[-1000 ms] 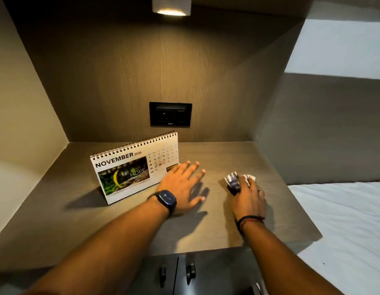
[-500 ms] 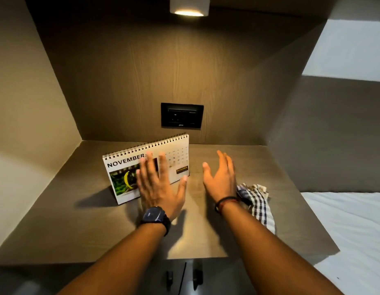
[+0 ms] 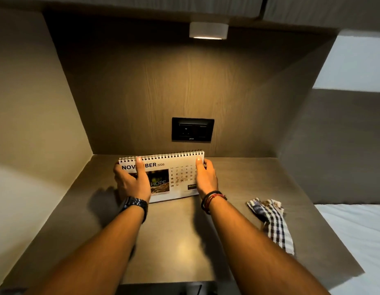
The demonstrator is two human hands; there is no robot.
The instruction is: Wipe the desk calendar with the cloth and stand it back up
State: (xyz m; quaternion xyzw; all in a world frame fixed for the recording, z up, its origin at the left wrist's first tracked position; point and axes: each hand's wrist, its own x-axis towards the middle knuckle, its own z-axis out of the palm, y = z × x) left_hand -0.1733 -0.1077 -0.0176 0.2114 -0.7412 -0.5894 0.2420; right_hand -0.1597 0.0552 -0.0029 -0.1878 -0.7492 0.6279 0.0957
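Observation:
A spiral-bound desk calendar (image 3: 176,177) showing November 2026 stands upright near the back of the wooden desk (image 3: 178,241). My left hand (image 3: 131,182), with a dark watch at the wrist, grips the calendar's left part, thumb on its front face. My right hand (image 3: 206,177), with cord bracelets at the wrist, holds the calendar's right edge. A blue-and-white checked cloth (image 3: 272,220) lies crumpled on the desk to the right, apart from both hands.
A black wall socket (image 3: 192,129) sits on the back panel above the calendar. A small lamp (image 3: 208,30) shines from overhead. Side walls close in the desk left and right. A white bed (image 3: 355,235) lies beyond the desk's right edge.
My right hand let go of the cloth, which now lies on the desk. Both hands reached forward and took hold of the calendar, which is now turned to face me squarely.

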